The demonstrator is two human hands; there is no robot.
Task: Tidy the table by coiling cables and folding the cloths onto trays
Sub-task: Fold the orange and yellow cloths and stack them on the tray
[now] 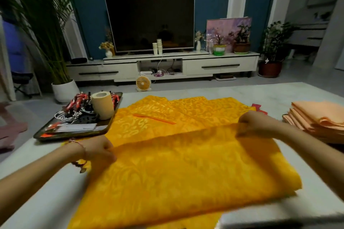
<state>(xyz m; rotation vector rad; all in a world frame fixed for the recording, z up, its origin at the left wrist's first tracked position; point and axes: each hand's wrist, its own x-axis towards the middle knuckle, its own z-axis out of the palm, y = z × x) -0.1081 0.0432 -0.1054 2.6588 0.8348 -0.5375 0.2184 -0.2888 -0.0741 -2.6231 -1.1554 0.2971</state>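
Yellow cloth (186, 169) is spread over the middle of the white table (270, 93), with its near half doubled over the far half. The fold edge runs from 9 o'clock to 2 o'clock.

Left hand (98, 151) is at 9 o'clock, fingers curled onto the left end of that edge. Right hand (256, 123) is at 2 o'clock, pinching the right end. The hands are well apart and both are a bit blurred.

A thin orange strip (154, 118) lies on the far half of the cloth.

Dark tray (74, 134) is at 10 o'clock, touching the cloth's left edge. It holds coiled cables (68, 115) and an upright paper roll (103, 105).

A stack of folded peach cloths (320, 119) sits at 3 o'clock, near the right hand.
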